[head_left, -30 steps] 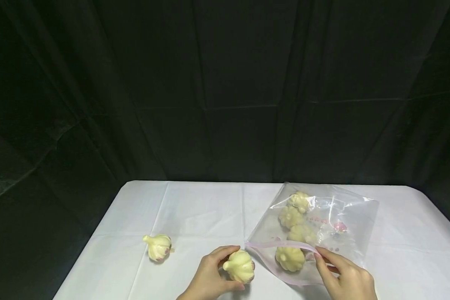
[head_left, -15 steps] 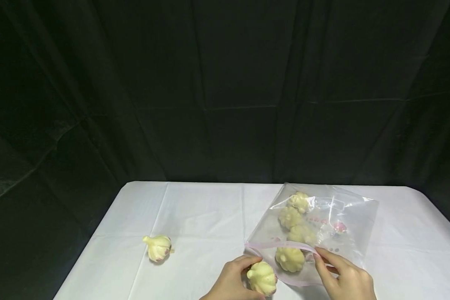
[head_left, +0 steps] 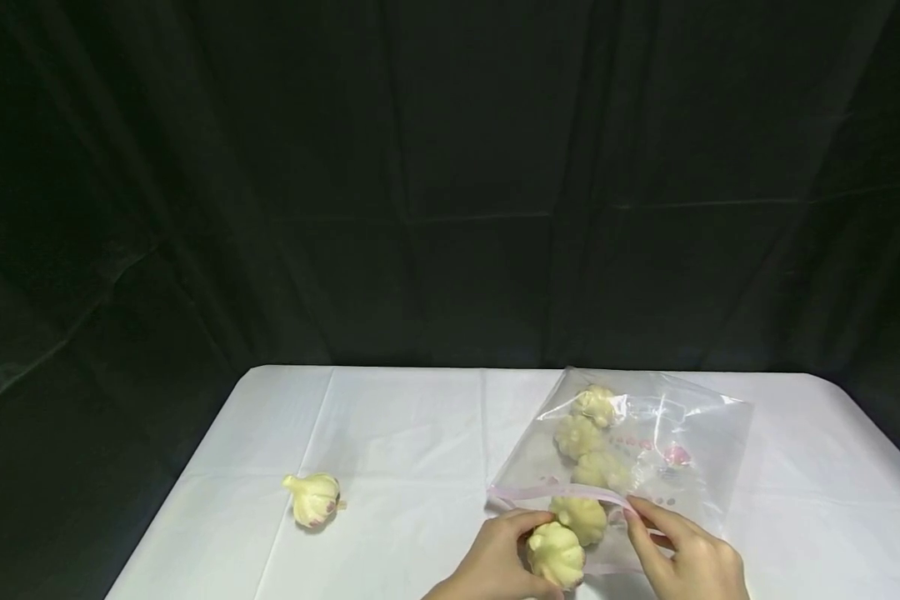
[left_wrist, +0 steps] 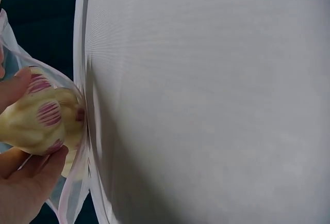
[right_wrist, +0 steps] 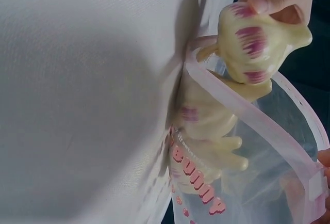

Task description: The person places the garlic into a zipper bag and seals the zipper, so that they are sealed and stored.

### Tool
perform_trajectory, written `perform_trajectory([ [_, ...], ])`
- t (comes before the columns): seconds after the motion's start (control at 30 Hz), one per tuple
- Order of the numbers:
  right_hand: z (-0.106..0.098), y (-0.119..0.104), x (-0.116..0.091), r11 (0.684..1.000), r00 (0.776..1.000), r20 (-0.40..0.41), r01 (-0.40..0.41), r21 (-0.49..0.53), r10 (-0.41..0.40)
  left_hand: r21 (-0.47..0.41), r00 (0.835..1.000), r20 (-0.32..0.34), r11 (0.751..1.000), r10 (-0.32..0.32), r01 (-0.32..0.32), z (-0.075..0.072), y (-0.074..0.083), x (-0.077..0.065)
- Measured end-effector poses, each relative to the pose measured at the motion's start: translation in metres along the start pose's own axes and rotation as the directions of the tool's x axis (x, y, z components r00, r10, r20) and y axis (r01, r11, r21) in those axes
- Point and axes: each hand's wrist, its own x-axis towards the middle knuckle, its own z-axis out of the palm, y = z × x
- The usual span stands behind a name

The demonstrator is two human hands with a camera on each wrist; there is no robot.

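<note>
A garlic bulb (head_left: 556, 556) is gripped between the thumb and fingers of my left hand (head_left: 495, 558), right at the mouth of a clear zip bag (head_left: 708, 425). In the right wrist view this held garlic bulb (right_wrist: 252, 43) hangs at the bag's pink-edged opening. My right hand (head_left: 693, 550) pinches the upper rim (head_left: 596, 493) of the bag and keeps it raised. Several garlic bulbs (head_left: 576, 436) lie inside the bag in a row, the nearest just behind the held one. Pink lettering (right_wrist: 193, 175) is printed on the bag.
One more garlic bulb (head_left: 315, 500) lies on the white-covered table (head_left: 397, 433), left of the hands. A black cloth (head_left: 435, 183) hangs behind the table's far edge.
My left hand has carried the garlic bulb rightward, from beside the bag to its mouth. The right hand keeps its pinch on the rim in about the same place.
</note>
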Motion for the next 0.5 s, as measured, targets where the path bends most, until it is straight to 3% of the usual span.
perform_trajectory([
  [0.5, 0.0, 0.001, 0.001, 1.0, 1.0, 0.011, 0.001, 0.002, -0.001, 0.141, 0.996, -0.091, 0.99, 0.011, 0.002, 0.014, 0.004, 0.016],
])
